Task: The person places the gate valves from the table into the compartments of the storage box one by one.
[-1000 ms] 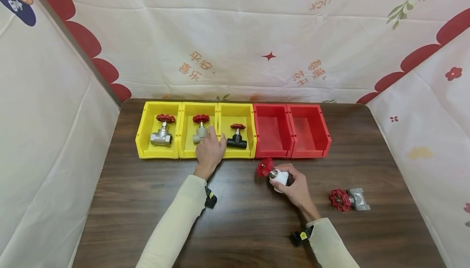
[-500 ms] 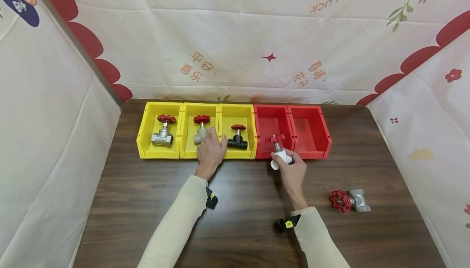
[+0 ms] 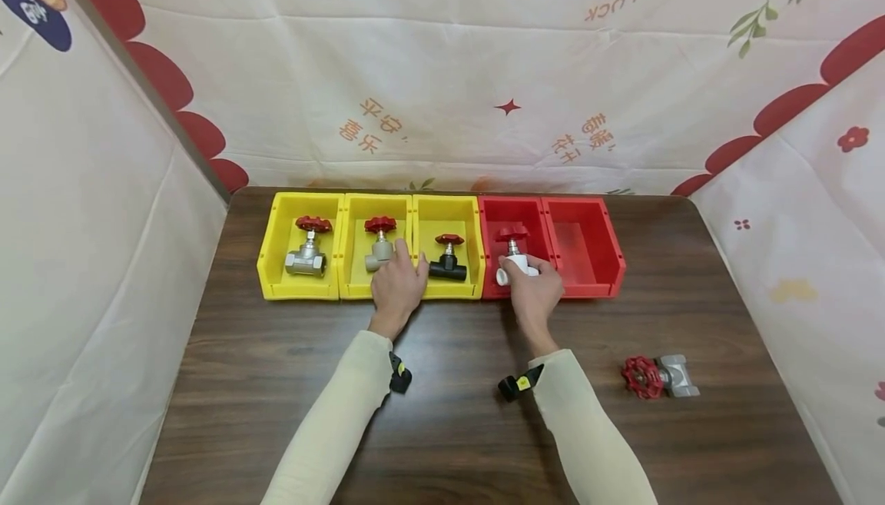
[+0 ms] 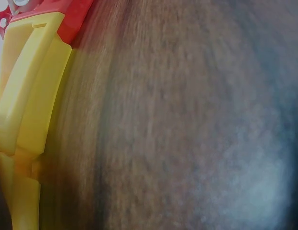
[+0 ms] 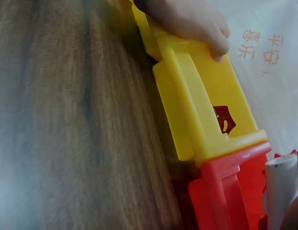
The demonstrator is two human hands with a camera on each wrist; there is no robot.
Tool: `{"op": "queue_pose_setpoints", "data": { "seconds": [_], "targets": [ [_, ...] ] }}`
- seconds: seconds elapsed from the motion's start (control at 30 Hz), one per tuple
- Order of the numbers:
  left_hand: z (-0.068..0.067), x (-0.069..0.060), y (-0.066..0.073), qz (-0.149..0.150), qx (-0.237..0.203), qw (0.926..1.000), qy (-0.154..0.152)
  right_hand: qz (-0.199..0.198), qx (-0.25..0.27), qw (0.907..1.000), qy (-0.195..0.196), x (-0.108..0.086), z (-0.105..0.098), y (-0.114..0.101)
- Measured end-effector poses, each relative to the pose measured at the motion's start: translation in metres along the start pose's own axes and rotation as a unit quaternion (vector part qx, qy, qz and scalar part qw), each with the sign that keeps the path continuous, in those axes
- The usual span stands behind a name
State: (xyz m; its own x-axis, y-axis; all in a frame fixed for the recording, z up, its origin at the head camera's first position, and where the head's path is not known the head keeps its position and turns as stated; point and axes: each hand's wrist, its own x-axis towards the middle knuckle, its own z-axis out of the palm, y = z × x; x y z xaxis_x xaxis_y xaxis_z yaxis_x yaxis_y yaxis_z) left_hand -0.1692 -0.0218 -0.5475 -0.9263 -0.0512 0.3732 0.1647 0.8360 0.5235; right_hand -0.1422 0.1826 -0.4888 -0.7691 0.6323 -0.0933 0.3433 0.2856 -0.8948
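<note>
My right hand (image 3: 538,294) pinches a white-bodied valve (image 3: 515,265) with a red handwheel, which stands over the left red bin (image 3: 513,217). In the right wrist view the white valve (image 5: 282,184) shows at the right edge, partly behind the fingers. My left hand (image 3: 399,287) grips the adjoining walls of the middle yellow bin (image 3: 354,278) and the right yellow bin (image 3: 442,213), at their front. Its fingers lie on the grey valve's side and its thumb on the black valve's side. The grey valve (image 3: 379,251) is partly covered by this hand. Beside the thumb lies the black valve (image 3: 448,265).
In the left yellow bin (image 3: 297,291) lies a metal valve (image 3: 306,259) with a red wheel. The right red bin (image 3: 579,251) adjoins the one under my right hand. Another grey metal valve (image 3: 677,376) lies on the brown wooden table (image 3: 442,428) at right.
My right hand has carried the white valve forward from the table in front of the bins into the left red bin, turning its handwheel toward the back. The left hand stays put.
</note>
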Motion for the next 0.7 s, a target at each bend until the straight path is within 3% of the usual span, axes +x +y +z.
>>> {"op": "queue_pose_setpoints", "data": {
  "seconds": [0.33,0.53,0.7],
  "targets": [
    [-0.001,0.0,0.001,-0.007,0.003,0.9999,-0.01,0.017,-0.031,0.997,0.069,0.01,0.029,-0.003],
    [-0.002,0.0,0.001,-0.011,0.005,0.9998,-0.017,-0.011,-0.136,0.9891,0.055,0.021,0.039,-0.001],
    [-0.003,-0.001,0.001,-0.009,0.002,0.9999,-0.014,-0.01,-0.196,0.9798,0.04,0.029,0.042,0.0]
  ]
}}
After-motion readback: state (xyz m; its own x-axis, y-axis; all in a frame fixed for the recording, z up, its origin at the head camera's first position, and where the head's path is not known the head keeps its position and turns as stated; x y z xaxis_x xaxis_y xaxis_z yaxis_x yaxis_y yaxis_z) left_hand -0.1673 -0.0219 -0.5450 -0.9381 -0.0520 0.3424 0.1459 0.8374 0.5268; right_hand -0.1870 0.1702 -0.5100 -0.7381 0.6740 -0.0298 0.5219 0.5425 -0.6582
